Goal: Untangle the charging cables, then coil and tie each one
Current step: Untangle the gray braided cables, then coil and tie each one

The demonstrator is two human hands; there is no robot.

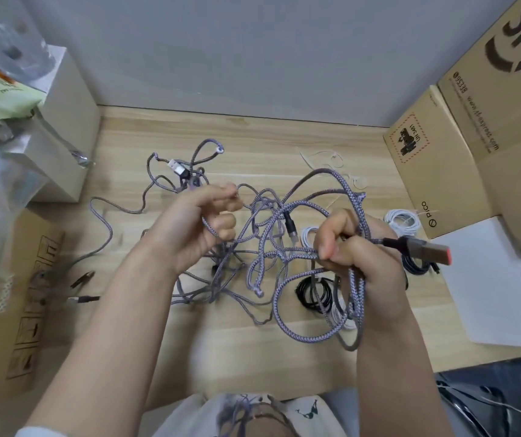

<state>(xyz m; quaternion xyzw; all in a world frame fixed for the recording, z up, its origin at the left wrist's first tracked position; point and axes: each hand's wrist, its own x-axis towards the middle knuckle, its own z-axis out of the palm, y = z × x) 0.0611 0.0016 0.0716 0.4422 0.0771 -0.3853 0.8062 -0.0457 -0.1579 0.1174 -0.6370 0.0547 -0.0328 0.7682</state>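
Gripping braided grey cables (pixel 262 234): left hand (pixel 199 228); right hand (pixel 356 250).

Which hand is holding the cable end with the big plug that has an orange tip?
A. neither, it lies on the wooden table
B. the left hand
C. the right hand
C: the right hand grips the grey braided cable just behind the dark plug with the orange tip, which sticks out to the right above the table.

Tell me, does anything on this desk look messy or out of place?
Yes: the grey braided cables are one big knot, sprawled over the wooden desk and looped between the left hand and right hand. By contrast, the white coil and black coil lie neatly wound.
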